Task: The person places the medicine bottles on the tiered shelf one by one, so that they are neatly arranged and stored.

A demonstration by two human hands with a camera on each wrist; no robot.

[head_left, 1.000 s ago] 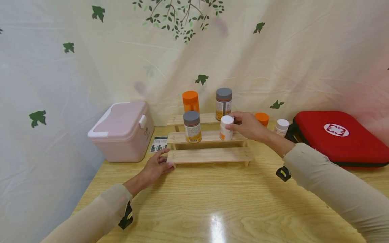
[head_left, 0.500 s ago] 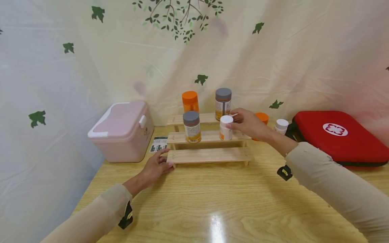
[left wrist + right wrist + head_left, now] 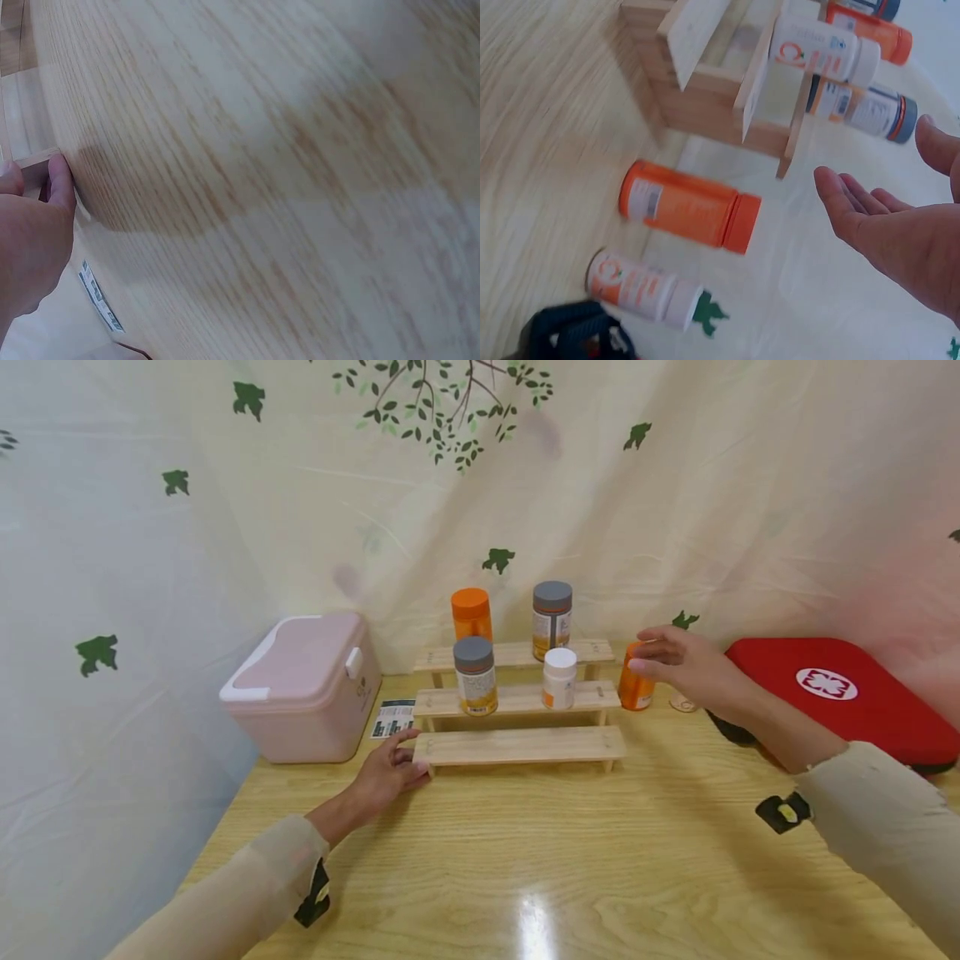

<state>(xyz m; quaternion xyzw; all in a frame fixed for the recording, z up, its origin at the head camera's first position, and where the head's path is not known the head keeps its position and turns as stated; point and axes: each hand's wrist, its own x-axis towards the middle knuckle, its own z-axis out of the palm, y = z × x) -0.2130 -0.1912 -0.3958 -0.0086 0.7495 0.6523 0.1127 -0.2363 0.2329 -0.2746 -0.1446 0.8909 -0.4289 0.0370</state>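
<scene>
My left hand [image 3: 382,772] pinches the left end of the lowest plank of a three-step wooden rack [image 3: 517,745]; the left wrist view shows thumb and finger on the plank end [image 3: 39,159]. My right hand [image 3: 690,670] has nothing between its parted fingers and thumb. In the head view it overlaps the top of an orange bottle [image 3: 636,693] on the table; the right wrist view shows it apart from that bottle [image 3: 679,204]. A white bottle [image 3: 559,681] and a grey-capped jar [image 3: 476,681] stand on the middle step. Another grey-capped jar [image 3: 552,618] and an orange bottle [image 3: 471,617] occupy the top step.
A second white bottle [image 3: 634,289] stands beside the orange one, mostly hidden by my hand in the head view. At right lies a red first-aid case [image 3: 817,693]. A pink lidded box [image 3: 300,689] and a printed card [image 3: 392,718] are left of the rack.
My right hand has let go of the white bottle on the middle step and moved right, toward the orange bottle. The left hand keeps its place on the rack.
</scene>
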